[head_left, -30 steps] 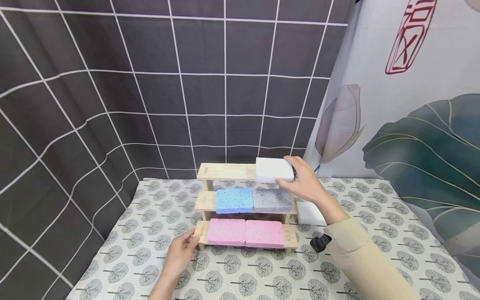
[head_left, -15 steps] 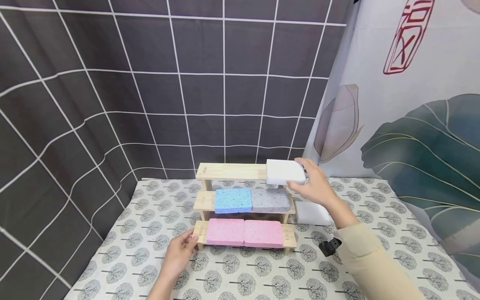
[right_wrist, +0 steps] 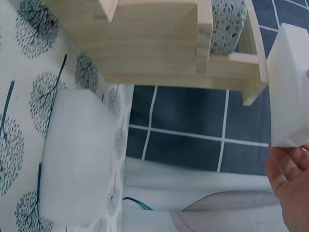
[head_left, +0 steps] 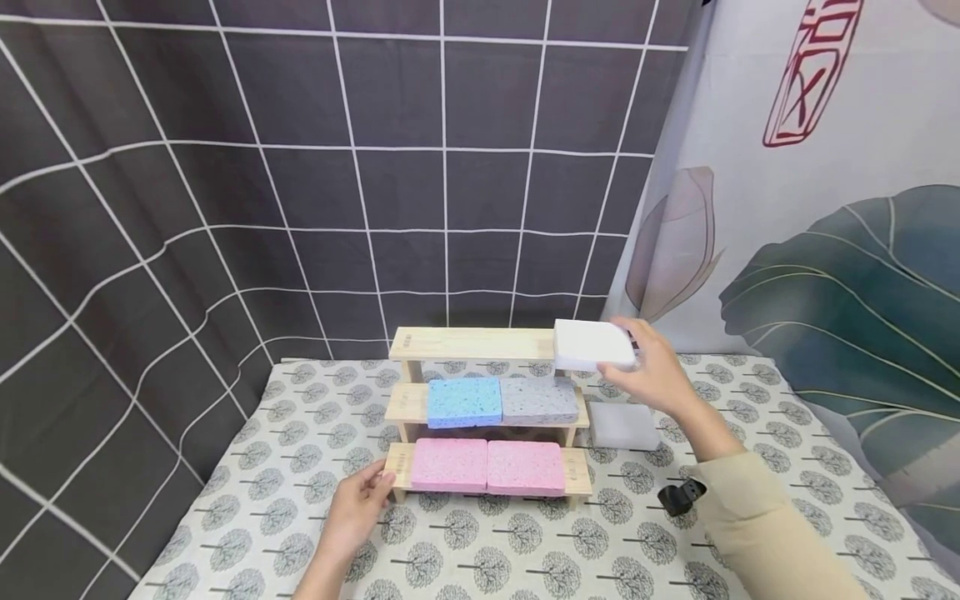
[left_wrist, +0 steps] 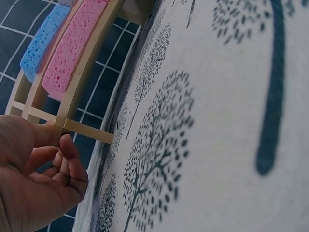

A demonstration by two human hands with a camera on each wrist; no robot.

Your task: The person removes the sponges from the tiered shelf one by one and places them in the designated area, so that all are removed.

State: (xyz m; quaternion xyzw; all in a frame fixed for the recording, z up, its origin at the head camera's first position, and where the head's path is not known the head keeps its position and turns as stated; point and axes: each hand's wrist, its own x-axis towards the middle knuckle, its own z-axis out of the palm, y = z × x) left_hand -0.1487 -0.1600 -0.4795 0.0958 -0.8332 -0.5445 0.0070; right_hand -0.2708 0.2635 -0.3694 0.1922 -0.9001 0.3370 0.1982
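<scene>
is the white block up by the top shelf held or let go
Held: the right hand grips the white block by its right end in the head view.

Our left hand (head_left: 357,505) pinches low, fingers (left_wrist: 75,166) curled; our right hand (head_left: 651,371) grips higher up, right forearm (head_left: 757,517) slanting inward.
</scene>
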